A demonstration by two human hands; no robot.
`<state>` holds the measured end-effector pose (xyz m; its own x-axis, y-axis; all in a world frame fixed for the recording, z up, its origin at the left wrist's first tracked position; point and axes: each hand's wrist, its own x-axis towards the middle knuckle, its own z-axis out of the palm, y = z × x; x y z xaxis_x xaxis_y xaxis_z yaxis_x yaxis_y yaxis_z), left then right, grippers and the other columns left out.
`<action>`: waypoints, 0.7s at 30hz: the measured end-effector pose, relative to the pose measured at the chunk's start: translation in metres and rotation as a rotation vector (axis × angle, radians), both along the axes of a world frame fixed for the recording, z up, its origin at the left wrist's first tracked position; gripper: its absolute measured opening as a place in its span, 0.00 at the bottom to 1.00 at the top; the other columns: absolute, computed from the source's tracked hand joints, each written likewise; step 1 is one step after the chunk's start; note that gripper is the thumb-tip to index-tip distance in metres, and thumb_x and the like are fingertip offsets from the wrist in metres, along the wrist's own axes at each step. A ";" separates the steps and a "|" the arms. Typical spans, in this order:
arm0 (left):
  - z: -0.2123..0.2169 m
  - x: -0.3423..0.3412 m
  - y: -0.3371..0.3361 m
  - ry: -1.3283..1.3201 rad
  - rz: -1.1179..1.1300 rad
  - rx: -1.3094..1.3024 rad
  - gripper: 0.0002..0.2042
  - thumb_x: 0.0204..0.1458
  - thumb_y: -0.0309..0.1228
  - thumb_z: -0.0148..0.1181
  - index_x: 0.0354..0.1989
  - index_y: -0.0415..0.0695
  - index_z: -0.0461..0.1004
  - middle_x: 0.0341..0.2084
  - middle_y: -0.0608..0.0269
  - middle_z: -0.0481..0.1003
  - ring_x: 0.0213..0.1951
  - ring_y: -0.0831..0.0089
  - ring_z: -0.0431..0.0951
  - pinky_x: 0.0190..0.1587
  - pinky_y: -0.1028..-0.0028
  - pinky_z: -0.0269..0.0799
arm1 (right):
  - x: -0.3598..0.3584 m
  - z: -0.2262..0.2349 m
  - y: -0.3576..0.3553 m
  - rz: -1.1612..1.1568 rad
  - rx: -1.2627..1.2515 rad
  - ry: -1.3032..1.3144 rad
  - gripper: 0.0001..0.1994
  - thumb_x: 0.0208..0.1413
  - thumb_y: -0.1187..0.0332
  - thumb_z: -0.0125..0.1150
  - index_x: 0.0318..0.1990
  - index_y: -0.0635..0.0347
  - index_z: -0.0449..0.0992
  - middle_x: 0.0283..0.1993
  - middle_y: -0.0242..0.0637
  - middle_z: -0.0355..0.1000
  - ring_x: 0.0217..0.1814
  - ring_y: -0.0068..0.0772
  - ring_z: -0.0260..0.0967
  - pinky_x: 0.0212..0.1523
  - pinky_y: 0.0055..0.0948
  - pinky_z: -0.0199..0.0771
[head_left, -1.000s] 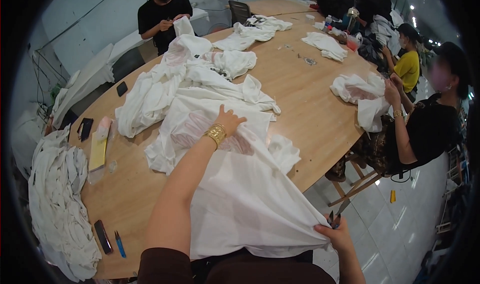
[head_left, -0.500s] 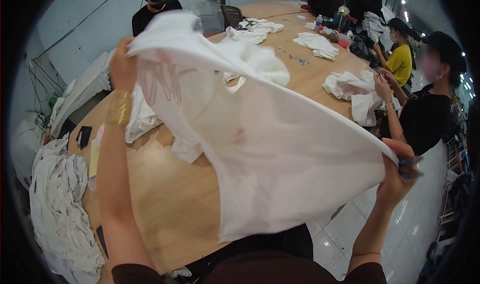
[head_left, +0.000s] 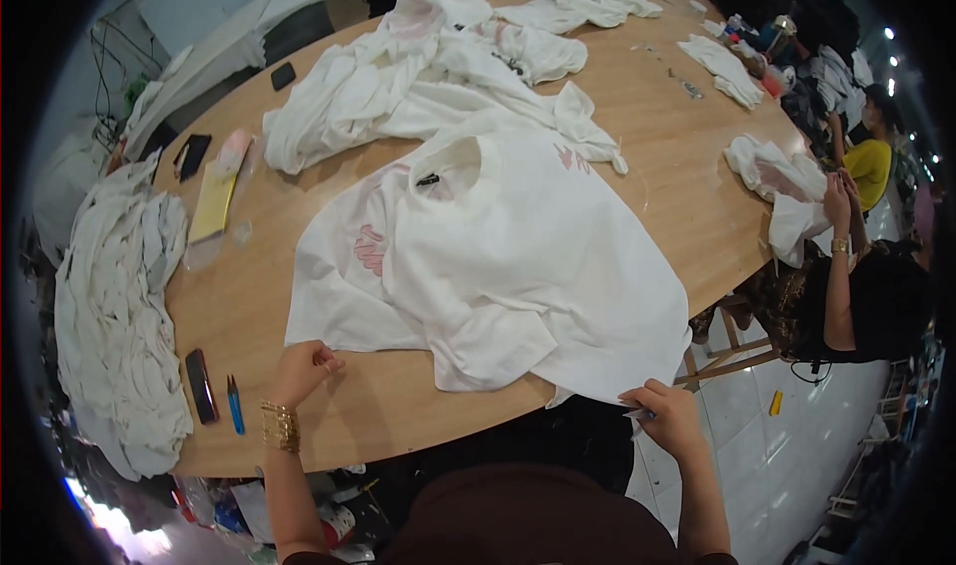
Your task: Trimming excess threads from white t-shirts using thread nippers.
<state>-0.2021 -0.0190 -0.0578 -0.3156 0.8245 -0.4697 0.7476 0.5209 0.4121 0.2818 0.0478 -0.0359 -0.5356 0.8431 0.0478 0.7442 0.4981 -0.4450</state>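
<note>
A white T-shirt (head_left: 588, 256) with pink markings lies spread on the table in front of me, its collar away from me. My right hand (head_left: 665, 416) is closed on the shirt's near right corner, which overhangs the table edge. A small blue-handled tool, partly hidden, shows in the same hand. Beside the near left hem, my left hand (head_left: 304, 371) rests low over the table with loosely curled fingers and no cloth visible in them. To its left lie blue thread snips (head_left: 235, 404) and a dark phone (head_left: 201, 386).
More white garments (head_left: 368, 97) are heaped beyond the shirt. A tall white cloth pile (head_left: 119, 326) stands at the left table edge, near a yellow pad (head_left: 211, 205). A co-worker (head_left: 866, 296) sits at the right, handling a white garment (head_left: 782, 192).
The shirt, held up and stretched between both hands before, now lies on the table. Both hands have come down toward me, and the left one has let go. The view has tilted downward.
</note>
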 end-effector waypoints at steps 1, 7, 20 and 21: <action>-0.003 0.006 -0.006 -0.110 0.023 0.086 0.10 0.46 0.31 0.59 0.32 0.37 0.74 0.21 0.57 0.75 0.26 0.73 0.74 0.31 0.76 0.69 | 0.000 0.000 -0.002 -0.011 -0.035 0.000 0.07 0.40 0.72 0.62 0.30 0.49 0.76 0.22 0.30 0.64 0.22 0.34 0.66 0.21 0.30 0.64; -0.036 0.125 -0.001 -0.441 0.142 0.364 0.14 0.48 0.35 0.59 0.38 0.38 0.71 0.28 0.60 0.73 0.29 0.75 0.72 0.34 0.76 0.69 | -0.009 0.012 -0.001 0.026 -0.084 -0.022 0.08 0.38 0.73 0.63 0.29 0.49 0.76 0.21 0.29 0.63 0.21 0.33 0.66 0.20 0.29 0.64; -0.021 0.045 -0.016 -1.329 0.800 0.466 0.15 0.49 0.29 0.55 0.46 0.43 0.66 0.34 0.66 0.72 0.33 0.78 0.73 0.31 0.79 0.70 | 0.003 0.010 -0.004 -0.119 0.063 0.096 0.15 0.29 0.86 0.60 0.29 0.58 0.76 0.23 0.34 0.65 0.22 0.32 0.67 0.22 0.24 0.66; -0.055 0.008 -0.037 -1.458 0.760 0.501 0.15 0.50 0.29 0.54 0.47 0.43 0.64 0.35 0.66 0.72 0.32 0.79 0.72 0.31 0.81 0.69 | 0.000 0.009 -0.004 -0.084 0.021 0.114 0.15 0.29 0.85 0.60 0.30 0.58 0.76 0.23 0.34 0.65 0.22 0.31 0.67 0.22 0.24 0.66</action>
